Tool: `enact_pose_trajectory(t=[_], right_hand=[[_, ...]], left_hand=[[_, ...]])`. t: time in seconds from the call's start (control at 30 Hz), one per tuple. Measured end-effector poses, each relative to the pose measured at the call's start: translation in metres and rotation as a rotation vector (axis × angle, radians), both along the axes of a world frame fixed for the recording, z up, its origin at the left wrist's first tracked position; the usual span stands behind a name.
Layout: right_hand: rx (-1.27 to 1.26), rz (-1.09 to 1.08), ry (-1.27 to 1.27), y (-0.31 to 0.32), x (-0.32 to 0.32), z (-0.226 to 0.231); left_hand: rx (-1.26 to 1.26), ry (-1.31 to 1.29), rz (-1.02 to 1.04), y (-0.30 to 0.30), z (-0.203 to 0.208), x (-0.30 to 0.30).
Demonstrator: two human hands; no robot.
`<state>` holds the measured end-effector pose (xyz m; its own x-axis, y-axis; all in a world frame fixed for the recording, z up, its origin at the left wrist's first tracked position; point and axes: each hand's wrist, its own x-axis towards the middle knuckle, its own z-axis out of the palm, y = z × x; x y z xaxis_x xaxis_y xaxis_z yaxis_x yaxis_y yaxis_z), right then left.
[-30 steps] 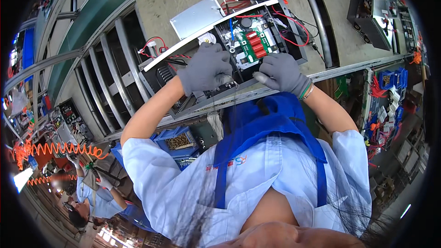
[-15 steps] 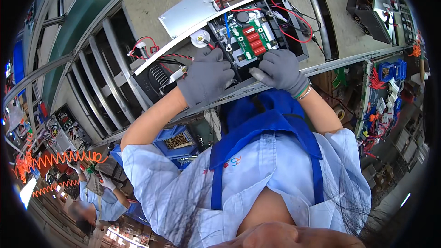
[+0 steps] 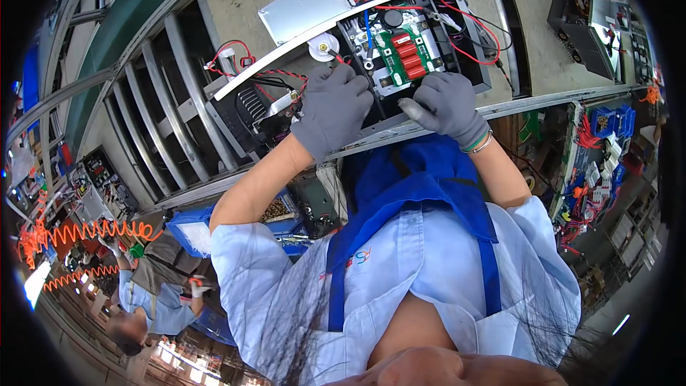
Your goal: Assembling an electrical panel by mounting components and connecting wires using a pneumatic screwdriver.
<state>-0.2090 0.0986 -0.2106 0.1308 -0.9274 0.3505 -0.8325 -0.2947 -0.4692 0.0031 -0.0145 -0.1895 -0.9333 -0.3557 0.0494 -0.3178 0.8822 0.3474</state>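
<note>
Both my hands wear grey gloves and work at the near side of an open metal chassis (image 3: 463, 66). Inside it lies a green circuit board (image 3: 391, 63) with a row of red cylindrical parts (image 3: 407, 56) and a blue wire (image 3: 367, 28) beside it. My left hand (image 3: 331, 109) is closed, fingers curled, left of the board near a red cable and a round white disc (image 3: 324, 47). Whatever its fingers hold is hidden. My right hand (image 3: 449, 109), also closed, rests at the board's near right corner. Its curled fingers hide what they grip.
A silver metal plate (image 3: 307, 8) lies behind the chassis's curved white strip (image 3: 286, 53). Metal rollers (image 3: 180, 93) stand left. Another chassis (image 3: 587, 18) sits far right. Blue bins (image 3: 196, 230) hang below the bench edge. A co-worker (image 3: 153, 300) is at lower left.
The whole view has shifted, so the chassis appears slightly further right. My hands stay at the near side, still closed. The co-worker's arms have moved apart.
</note>
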Motion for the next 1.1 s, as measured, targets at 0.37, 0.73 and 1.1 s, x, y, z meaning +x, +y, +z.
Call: enact_pose_trajectory(t=[0.37,0.73,1.1], right_hand=[[0.004,0.007,-0.042,0.003,-0.003,0.001],[-0.083,0.078,-0.221,0.012,-0.019,0.012],[-0.024,-0.523,-0.26,-0.004,-0.154,-0.051]], left_hand=[[-0.274,0.043,0.185,0.01,0.0,-0.007],[-0.157,-0.009,0.168,0.016,0.005,-0.014],[-0.223,-0.268,0.252,0.035,-0.011,-0.007]])
